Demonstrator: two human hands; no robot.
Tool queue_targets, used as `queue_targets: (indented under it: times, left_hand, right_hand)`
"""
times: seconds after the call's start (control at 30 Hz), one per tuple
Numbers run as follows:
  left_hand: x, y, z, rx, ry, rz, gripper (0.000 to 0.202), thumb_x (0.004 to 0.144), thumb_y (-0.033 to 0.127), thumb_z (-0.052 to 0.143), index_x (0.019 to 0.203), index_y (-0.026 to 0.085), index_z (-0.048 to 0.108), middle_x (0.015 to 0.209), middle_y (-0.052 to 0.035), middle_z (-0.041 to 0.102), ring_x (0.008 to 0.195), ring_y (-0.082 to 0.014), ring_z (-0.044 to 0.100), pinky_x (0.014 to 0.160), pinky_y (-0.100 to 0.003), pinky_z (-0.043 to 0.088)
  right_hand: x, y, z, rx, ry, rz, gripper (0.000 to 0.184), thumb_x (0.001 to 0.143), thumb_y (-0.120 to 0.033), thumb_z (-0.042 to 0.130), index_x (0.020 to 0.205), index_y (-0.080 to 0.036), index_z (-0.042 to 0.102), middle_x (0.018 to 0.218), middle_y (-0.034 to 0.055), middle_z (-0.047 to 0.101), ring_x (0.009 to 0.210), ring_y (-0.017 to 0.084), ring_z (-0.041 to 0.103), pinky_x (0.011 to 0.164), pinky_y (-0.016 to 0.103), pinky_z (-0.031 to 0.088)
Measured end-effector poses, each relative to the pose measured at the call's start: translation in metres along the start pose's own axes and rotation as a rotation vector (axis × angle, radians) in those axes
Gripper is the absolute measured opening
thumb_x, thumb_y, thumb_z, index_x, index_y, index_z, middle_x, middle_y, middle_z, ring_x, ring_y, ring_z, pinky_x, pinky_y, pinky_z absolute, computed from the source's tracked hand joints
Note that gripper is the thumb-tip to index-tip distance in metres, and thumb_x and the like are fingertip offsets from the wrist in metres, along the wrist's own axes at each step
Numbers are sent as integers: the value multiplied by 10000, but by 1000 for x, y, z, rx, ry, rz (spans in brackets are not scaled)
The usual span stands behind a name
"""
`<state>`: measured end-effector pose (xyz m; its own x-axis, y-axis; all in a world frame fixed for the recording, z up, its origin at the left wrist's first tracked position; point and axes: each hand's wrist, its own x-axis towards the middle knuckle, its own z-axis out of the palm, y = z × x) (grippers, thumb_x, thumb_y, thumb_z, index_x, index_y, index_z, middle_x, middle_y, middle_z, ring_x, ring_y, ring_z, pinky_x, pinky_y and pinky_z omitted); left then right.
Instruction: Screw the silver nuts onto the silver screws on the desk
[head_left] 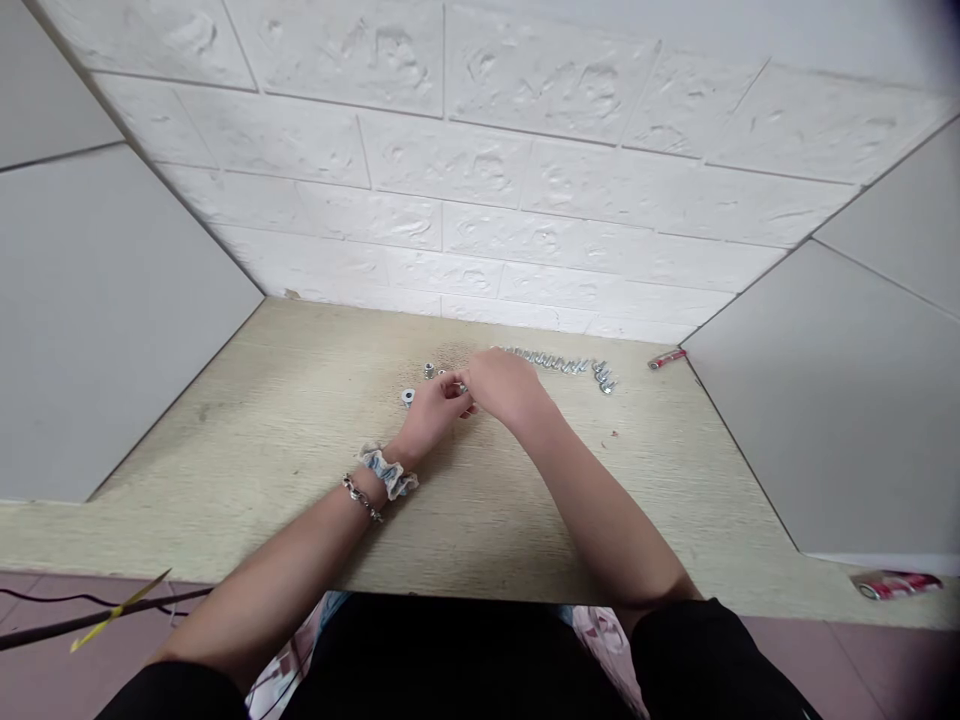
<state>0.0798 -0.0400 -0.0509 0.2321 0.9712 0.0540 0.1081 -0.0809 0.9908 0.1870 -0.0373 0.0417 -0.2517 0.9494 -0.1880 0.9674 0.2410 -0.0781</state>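
My left hand [435, 412] and my right hand [504, 385] meet over the middle of the wooden tabletop. Between the fingertips of my left hand, a small shiny metal piece [463, 388] shows; its exact kind is too small to tell. My right hand is closed over the same spot, with its fingers mostly hidden behind its back. Just left of my hands lie a round metal washer [408, 397] and a small metal nut-like piece [429, 370]. Behind my right hand runs a row of shiny metal bolts [555, 361], curving at its right end.
A white brick-patterned wall [487, 240] closes off the back, and grey panels stand left and right. Red-and-silver wrapped items lie by the right panel [667, 359] and near the front right edge [898, 585]. A yellow strip [120, 610] hangs at the lower left.
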Motion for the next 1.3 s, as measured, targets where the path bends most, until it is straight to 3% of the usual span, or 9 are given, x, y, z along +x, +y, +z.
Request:
queue_targets:
  times: [0.23,0.4,0.5,0.73,0.93,1.1,1.3]
  left_hand:
    - [1,0,-2,67,8,16,98,689,242,584,694,144,577,587,10,549,551,-98,511,532,-215,395]
    - [-1,5,0,45,-23,4,195,709,258,564,854,146,633,561,28,529,525,-92,488,526,-214,377]
    - [-2,5,1,72,-10,5,169,699,244,566,815,141,632,539,33,517,510,-88,472,505,-208,353]
    - [-3,9,1,44,-27,-12,123,689,219,555,756,141,622,575,21,540,537,-90,488,540,-211,375]
    - [-4,9,1,59,-11,-18,118,695,252,569,722,144,610,545,26,519,517,-88,468,523,-212,355]
    - [-2,3,0,-18,-17,-8,120,708,266,575,691,147,584,577,24,517,542,-84,486,551,-210,384]
    - [0,3,-2,78,-12,2,148,733,288,573,762,155,631,590,18,547,550,-87,498,556,-207,396]
  right_hand:
    - [-4,4,-10,121,43,44,518,916,-451,256,808,-146,661,847,134,662,819,207,619,697,300,436]
    - [-16,12,-19,129,-37,-34,190,827,-234,472,923,-162,621,909,85,657,760,159,596,592,241,388]
    - [-18,14,-19,134,-43,-85,233,737,-172,568,967,-175,605,942,67,655,751,143,585,547,222,358]
    - [-14,10,-16,114,-55,-106,127,716,-96,554,803,-148,631,830,79,668,646,123,576,509,214,334]
    - [-11,11,-16,94,-60,-110,98,745,-128,550,759,-140,647,762,82,669,624,128,581,510,216,345]
    - [-3,10,-11,101,-72,-46,201,814,-212,504,723,-132,665,728,97,666,613,135,587,538,224,370]
    - [-4,9,-13,135,-35,45,368,897,-374,385,804,-175,680,811,96,675,740,159,612,609,233,392]
